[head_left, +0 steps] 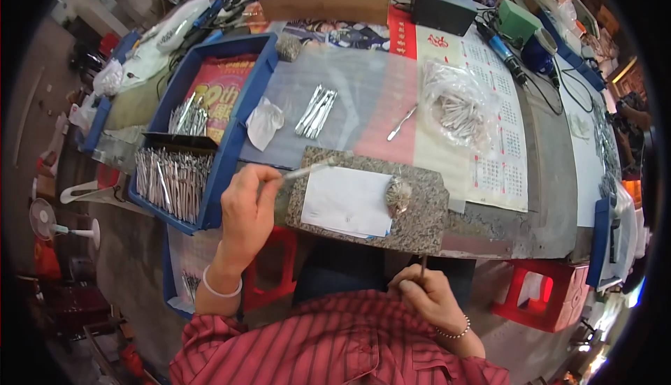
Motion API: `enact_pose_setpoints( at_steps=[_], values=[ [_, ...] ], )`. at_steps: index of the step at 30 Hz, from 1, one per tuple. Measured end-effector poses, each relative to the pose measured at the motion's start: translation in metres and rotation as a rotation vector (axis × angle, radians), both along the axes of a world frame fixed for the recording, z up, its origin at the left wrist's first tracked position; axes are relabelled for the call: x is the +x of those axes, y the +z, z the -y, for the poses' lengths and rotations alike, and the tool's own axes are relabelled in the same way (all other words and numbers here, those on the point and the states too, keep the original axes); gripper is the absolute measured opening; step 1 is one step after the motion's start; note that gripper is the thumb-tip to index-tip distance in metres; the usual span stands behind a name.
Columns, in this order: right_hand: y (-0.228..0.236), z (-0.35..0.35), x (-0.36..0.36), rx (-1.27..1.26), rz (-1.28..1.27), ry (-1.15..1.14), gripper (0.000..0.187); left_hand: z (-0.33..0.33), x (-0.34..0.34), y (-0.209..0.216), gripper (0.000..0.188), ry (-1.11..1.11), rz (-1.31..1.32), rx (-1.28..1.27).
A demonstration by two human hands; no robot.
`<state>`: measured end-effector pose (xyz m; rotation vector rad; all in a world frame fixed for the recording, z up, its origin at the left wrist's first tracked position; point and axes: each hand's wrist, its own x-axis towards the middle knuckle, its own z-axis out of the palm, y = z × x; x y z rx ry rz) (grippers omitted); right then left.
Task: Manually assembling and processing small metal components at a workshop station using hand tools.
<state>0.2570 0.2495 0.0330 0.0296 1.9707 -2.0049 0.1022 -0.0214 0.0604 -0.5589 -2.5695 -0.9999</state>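
My left hand (248, 207) pinches a slim silvery metal piece (307, 171) between thumb and fingers, its far end over the edge of a speckled stone slab (419, 235). White paper (346, 200) lies on the slab, beside a small roundish lump (399, 196) that looks wrapped in clear plastic. Below the slab's near edge, my right hand (430, 295) is closed around a thin dark rod (423, 266) pointing upward; most of the rod is hidden in the fist. Beyond the slab lie a row of similar slim metal pieces (317, 112) and one lone piece (402, 123).
A blue tray (241, 116) at left holds many slim metal pieces (175, 182) and a red packet (224, 84). Crumpled white tissue (265, 124) lies beside it. At right are a plastic bag of pieces (461, 109), a blue-handled tool (500, 53) with a cable, and a red stool (545, 294).
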Motion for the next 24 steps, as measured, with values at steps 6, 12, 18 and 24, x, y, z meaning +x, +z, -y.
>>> enact_pose_setpoints(
  at_steps=[6,12,18,24],
  values=[
    [-0.021,-0.003,0.013,0.17,-0.128,0.071,0.015,-0.032,-0.072,-0.01,0.006,0.132,-0.047,0.044],
    [-0.027,-0.008,0.023,0.204,-0.073,0.09,0.017,-0.04,-0.112,-0.051,0.009,0.262,-0.097,-0.23],
    [-0.04,-0.006,0.022,0.209,-0.131,0.132,0.02,-0.033,-0.074,-0.036,0.008,0.175,-0.179,-0.282],
    [-0.072,0.003,0.008,0.259,-0.305,0.167,0.021,-0.052,0.019,-0.001,0.003,-0.153,-0.094,-0.142]
  ],
)
